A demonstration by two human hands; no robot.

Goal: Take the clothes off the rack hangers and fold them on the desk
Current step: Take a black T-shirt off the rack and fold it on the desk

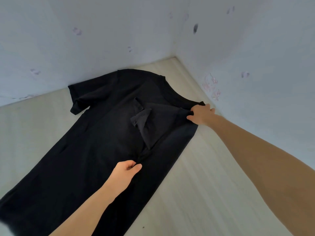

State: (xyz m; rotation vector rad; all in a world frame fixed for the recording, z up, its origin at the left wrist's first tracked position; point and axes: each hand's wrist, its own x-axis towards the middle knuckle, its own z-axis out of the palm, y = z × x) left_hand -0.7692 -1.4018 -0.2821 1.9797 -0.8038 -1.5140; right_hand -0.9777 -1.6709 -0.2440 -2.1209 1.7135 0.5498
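Right forearm (265,167) is filling the lower right of the view, closest to the lens, reaching out toward the wall corner. Right hand (201,114) is gripping a bunch of fabric at the right sleeve of the black t-shirt (95,143), fingers curled into the cloth, sleeve being folded inward over the chest. Left hand (127,170) is coming in from the bottom centre, thumb and fingers pinching a small ridge of fabric near the shirt's middle, a crease line running up from it toward the folded sleeve. Shirt is lying flat on the desk (196,193), collar end pointing toward the corner, hem toward the camera at lower left, left sleeve (77,99) spread out flat. No print, label or readable writing showing on the shirt. Desk is a pale wood-grain surface sitting in a corner. Walls (102,40) are pale blue-white, carrying faint pinkish smudges and one dark mark on the right wall (195,28).
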